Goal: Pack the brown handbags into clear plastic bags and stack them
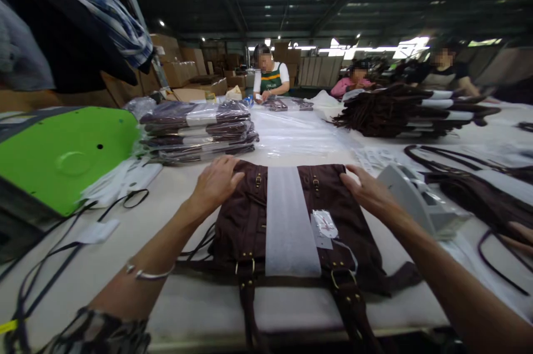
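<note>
A dark brown bag (245, 221) lies flat on the white table (137, 221) in front of me, with a white paper band (287, 221) wrapped down its middle and a small tag (325, 224) beside the band. My left hand (214, 182) rests on the bag's far left corner, fingers curled over the edge. My right hand (366, 187) lies on the far right corner, fingers bent over the top edge. The bag's straps (250, 309) hang toward me over the table's front edge.
A stack of bagged brown bags (195, 129) stands behind the left hand, clear plastic sheets (295, 129) beyond. A green panel (66, 154) sits at left, a grey tool (412, 193) at right, piled straps (395, 112) farther back. Three people work at the far end.
</note>
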Tool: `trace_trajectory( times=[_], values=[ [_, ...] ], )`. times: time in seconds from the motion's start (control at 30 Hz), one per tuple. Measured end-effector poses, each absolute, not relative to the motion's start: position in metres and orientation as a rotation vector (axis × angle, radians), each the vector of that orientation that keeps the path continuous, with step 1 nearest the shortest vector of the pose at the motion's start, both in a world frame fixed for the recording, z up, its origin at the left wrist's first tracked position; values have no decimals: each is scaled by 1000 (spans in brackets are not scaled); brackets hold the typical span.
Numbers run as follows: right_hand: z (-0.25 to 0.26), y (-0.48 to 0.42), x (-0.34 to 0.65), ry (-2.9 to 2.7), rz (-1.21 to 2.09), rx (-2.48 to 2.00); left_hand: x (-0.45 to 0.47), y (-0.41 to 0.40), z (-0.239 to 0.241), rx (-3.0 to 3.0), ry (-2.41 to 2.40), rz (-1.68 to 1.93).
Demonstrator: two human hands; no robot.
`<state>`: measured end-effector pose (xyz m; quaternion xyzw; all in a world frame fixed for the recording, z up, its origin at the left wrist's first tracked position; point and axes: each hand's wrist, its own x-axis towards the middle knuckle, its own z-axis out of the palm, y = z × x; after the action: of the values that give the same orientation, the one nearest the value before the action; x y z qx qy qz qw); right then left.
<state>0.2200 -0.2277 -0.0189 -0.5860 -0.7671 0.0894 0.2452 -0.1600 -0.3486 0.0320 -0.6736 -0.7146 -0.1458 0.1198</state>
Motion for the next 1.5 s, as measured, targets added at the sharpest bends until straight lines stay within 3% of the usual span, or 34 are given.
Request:
trace_trajectory(
  times=[0.13,0.33,0.47,0.67,0.83,0.93,1.07,1.33,1.5],
  values=[
    [-17,-179,149,-2136,199,-1674,-128,-285,22,-1980,-1969,-442],
    [-91,-148,158,-2197,200,-1843,-176,-255,-77,-1912,-2422,-341],
    [-111,-143,171,-2232,216,-1878,-201,-255,-108,-1896,-2586,-386],
    [-102,-144,165,-2184,256,-1842,-200,-251,-108,-1851,-2615,-440],
    [-60,-165,171,-2067,277,-1812,-197,-255,-87,-1828,-2649,-384],
    [-29,-199,184,-2022,260,-1741,-182,-272,-57,-1766,-2448,-389],
    [-15,-255,194,-2215,471,-1726,-144,-317,-29,-2026,-2101,-341],
    [-49,-295,181,-2038,962,-1896,-105,-370,-100,-2227,-2142,-243],
    [-51,-298,178,-1790,1159,-1902,-106,-368,-108,-2217,-2128,-290]
  ],
)
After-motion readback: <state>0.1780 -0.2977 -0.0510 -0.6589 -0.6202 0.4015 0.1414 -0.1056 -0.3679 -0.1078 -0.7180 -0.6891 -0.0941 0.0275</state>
